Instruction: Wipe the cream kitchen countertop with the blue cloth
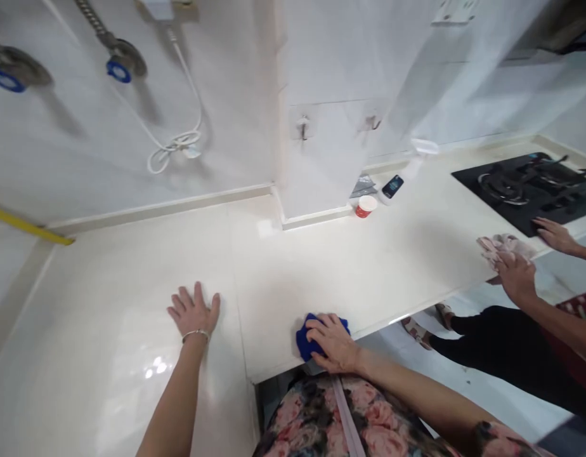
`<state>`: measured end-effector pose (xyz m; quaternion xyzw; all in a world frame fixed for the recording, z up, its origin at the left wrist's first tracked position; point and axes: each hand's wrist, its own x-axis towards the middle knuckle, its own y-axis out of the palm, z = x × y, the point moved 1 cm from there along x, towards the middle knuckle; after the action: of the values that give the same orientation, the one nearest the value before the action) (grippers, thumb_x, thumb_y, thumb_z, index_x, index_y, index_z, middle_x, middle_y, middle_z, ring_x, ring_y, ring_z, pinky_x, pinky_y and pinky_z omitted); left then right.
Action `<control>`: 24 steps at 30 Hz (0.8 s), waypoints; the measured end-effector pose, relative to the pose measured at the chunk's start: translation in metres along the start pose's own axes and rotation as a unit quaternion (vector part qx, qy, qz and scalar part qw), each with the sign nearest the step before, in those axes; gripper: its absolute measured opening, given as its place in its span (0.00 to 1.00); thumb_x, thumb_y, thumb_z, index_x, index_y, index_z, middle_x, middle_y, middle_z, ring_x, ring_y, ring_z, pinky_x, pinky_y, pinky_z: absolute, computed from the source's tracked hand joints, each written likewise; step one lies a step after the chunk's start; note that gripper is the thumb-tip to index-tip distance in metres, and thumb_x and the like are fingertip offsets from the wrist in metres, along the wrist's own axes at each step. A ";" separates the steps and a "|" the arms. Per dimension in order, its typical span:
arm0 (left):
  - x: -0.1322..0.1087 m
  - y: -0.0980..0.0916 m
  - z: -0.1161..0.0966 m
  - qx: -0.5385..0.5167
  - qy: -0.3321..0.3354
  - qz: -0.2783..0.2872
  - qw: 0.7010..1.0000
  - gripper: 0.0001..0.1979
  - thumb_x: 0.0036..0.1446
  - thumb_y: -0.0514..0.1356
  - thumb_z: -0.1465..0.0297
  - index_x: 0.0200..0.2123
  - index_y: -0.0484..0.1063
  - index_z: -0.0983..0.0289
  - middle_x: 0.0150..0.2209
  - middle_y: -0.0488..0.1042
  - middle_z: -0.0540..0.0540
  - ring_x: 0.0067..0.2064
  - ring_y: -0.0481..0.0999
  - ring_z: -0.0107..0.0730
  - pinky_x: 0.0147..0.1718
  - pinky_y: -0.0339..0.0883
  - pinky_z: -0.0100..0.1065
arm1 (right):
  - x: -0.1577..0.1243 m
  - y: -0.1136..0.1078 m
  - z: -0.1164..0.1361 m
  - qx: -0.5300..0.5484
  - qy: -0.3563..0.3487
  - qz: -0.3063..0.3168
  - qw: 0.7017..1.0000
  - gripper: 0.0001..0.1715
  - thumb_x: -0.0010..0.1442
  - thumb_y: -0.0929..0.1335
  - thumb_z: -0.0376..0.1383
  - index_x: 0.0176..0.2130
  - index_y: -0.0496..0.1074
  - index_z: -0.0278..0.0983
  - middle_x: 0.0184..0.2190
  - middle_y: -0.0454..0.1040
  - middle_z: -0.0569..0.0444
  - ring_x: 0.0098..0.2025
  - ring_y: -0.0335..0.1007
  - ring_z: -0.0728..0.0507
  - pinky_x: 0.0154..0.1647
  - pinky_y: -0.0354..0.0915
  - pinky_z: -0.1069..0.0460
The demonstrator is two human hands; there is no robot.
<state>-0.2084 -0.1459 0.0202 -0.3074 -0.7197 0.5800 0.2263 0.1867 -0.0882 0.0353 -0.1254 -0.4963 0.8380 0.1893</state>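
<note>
My left hand (193, 313) lies flat on the pale countertop (131, 285), fingers spread, with a bracelet at the wrist and nothing held. Near the counter's front edge my right hand (333, 343) is closed over a blue cloth (305, 339), pressing it on the surface. Part of the cloth is hidden under the palm and fingers.
At the right a co-worker's hand (516, 277) holds a pinkish cloth (495, 247); their other hand (554, 235) touches the black gas hob (526, 190). A red-and-white paper cup (364, 206) and a white spray bottle (392, 187) stand by the wall corner. A yellow pipe (31, 226) juts in from the left.
</note>
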 end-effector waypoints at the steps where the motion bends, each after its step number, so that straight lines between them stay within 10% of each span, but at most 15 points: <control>1: -0.001 0.002 0.000 0.005 -0.001 -0.003 1.000 0.41 0.65 0.41 0.48 0.72 0.51 0.68 0.75 0.41 0.75 0.75 0.35 0.68 0.70 0.31 0.64 | 0.018 0.006 0.013 0.000 -0.040 0.014 0.999 0.20 0.59 0.70 0.41 0.51 0.68 0.42 0.60 0.68 0.49 0.55 0.60 0.35 0.57 0.54 0.39; 6: -0.001 0.003 0.002 0.008 -0.008 -0.003 1.000 0.40 0.65 0.43 0.49 0.72 0.50 0.67 0.75 0.41 0.73 0.75 0.35 0.66 0.71 0.32 0.62 | 0.081 0.037 0.070 -0.023 -0.170 0.042 0.984 0.22 0.63 0.69 0.44 0.55 0.67 0.42 0.61 0.68 0.49 0.53 0.61 0.35 0.56 0.56 0.39; 10: -0.002 0.001 0.003 0.007 -0.010 -0.001 1.000 0.40 0.65 0.43 0.49 0.72 0.50 0.67 0.75 0.41 0.73 0.76 0.35 0.65 0.71 0.32 0.61 | 0.080 0.048 0.068 -0.026 -0.198 0.035 0.979 0.23 0.66 0.68 0.46 0.58 0.66 0.44 0.62 0.67 0.51 0.55 0.60 0.36 0.56 0.57 0.40; 17: 0.000 0.003 0.008 0.002 -0.018 0.004 1.000 0.40 0.64 0.45 0.49 0.72 0.52 0.65 0.76 0.42 0.71 0.76 0.37 0.63 0.71 0.34 0.60 | 0.038 0.013 -0.047 -0.095 0.027 -0.101 0.990 0.15 0.68 0.66 0.40 0.54 0.71 0.42 0.60 0.70 0.45 0.55 0.63 0.34 0.55 0.59 0.40; 24: 0.004 0.005 0.015 -0.030 -0.010 -0.028 0.999 0.41 0.62 0.41 0.48 0.70 0.57 0.67 0.74 0.46 0.74 0.75 0.40 0.70 0.70 0.35 0.62 | -0.013 -0.044 -0.139 -0.194 0.257 -0.244 0.915 0.16 0.70 0.61 0.43 0.53 0.69 0.40 0.55 0.72 0.44 0.46 0.70 0.35 0.46 0.64 0.42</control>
<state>-0.2207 -0.1531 0.0119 -0.2880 -0.7474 0.5548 0.2252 0.2619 0.0347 0.0084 -0.2454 -0.5982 0.5918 0.4813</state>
